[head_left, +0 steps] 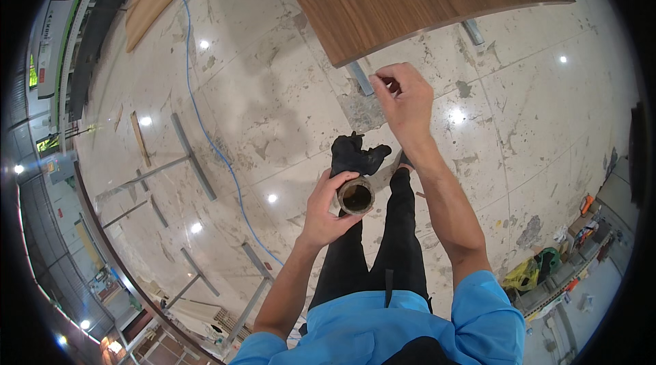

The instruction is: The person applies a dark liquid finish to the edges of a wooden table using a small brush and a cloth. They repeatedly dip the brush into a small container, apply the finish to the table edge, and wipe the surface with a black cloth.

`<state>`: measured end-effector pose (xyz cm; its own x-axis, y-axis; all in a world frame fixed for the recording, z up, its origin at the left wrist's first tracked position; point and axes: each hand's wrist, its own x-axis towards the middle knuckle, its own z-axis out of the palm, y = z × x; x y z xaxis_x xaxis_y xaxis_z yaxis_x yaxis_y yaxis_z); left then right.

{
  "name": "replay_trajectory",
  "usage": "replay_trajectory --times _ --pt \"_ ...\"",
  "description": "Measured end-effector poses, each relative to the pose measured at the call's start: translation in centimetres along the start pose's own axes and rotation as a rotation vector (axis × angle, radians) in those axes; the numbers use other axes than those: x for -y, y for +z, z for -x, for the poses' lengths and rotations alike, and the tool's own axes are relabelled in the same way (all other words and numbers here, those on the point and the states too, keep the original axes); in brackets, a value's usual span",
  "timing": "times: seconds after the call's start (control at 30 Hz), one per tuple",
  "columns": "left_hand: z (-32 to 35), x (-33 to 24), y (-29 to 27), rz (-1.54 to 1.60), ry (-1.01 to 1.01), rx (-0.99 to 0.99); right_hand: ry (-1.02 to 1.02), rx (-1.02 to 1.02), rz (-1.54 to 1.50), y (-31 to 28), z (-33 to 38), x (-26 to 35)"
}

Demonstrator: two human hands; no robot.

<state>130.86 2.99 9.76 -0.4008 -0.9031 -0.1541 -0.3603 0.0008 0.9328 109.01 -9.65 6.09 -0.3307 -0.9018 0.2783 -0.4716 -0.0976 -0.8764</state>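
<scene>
Left hand (320, 211) grasps round open-topped container (373, 198), likely stiff and light, best held around its wall, mouth up; right hand (408, 102) half-curled, cannot tell whether empty.

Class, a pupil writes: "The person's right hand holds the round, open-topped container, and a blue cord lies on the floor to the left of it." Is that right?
Not quite: the hand is wrong. The head view shows the left hand holding the round, open-topped container; a blue cord does lie on the floor to the left of it.
</scene>
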Motion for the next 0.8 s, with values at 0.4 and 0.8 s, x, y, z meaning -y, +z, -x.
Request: replay_trajectory --times 0.4,0.8 --pt "0.0 -0.2 -0.3 0.004 -0.010 -0.009 0.058 0.058 -0.059 0.3 0.0 0.3" --pt "0.1 -0.3 0.1 0.002 -0.057 -0.095 0.069 -0.114 -0.037 -3.0 -1.8 -1.5"
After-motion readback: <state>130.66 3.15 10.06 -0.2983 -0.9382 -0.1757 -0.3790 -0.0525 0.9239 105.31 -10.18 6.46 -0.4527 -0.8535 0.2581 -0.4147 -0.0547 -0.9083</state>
